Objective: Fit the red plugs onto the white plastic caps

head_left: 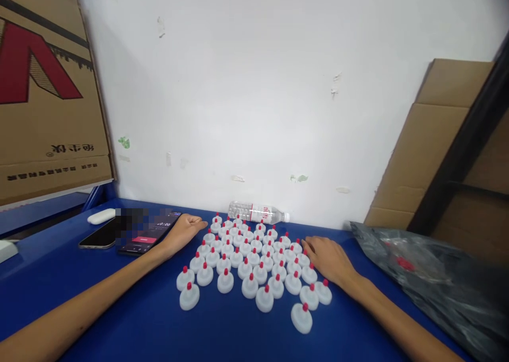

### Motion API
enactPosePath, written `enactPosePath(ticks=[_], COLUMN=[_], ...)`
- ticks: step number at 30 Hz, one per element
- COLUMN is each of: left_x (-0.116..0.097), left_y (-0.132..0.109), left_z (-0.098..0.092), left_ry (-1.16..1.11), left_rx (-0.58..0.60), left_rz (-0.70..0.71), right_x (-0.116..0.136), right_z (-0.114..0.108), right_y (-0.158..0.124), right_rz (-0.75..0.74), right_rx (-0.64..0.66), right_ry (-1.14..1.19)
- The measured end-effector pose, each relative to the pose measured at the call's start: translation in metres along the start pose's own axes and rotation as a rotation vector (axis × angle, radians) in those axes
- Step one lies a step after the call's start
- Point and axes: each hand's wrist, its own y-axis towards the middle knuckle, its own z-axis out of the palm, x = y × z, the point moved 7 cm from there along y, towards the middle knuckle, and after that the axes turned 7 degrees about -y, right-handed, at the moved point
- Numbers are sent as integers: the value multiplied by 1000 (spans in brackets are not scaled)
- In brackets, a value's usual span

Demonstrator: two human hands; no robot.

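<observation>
Many white, translucent, round nozzle caps with small red tips (pixel 250 287) stand close together on the blue table (pixel 238 335). Left of the group rests my left hand (pixel 186 232), its fingers curled into a loose fist and its thumb pointing at the caps; nothing shows in it. My right hand (pixel 326 256) lies palm down at the right edge of the group, fingers stretched forward and holding nothing. Its fingertips are close beside the nearest caps; whether they touch I cannot tell. Behind the caps a clear plastic bottle (pixel 258 212) with a white cap lies on its side.
Two phones (pixel 148 235) (pixel 99 236) and a white case (pixel 102 216) lie at the left. A dark plastic bag (pixel 429 277) holding something red spreads over the right side. Cardboard boxes (pixel 47 123) (pixel 425 144) stand at both sides, with a white wall (pixel 246 86) behind.
</observation>
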Motion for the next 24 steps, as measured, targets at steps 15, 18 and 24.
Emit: enactPosePath(ticks=[15, 18, 24], left_x=[-7, -9, -9], left_y=[-6, -7, -8], left_z=[4, 5, 6], left_ry=[12, 14, 16], left_rx=[48, 52, 67], left_rz=[15, 9, -15], right_x=[-1, 0, 0], right_z=[4, 5, 7], right_y=[0, -1, -2], right_rz=[-5, -6, -7], right_rx=[43, 49, 56], right_ry=[-20, -26, -30])
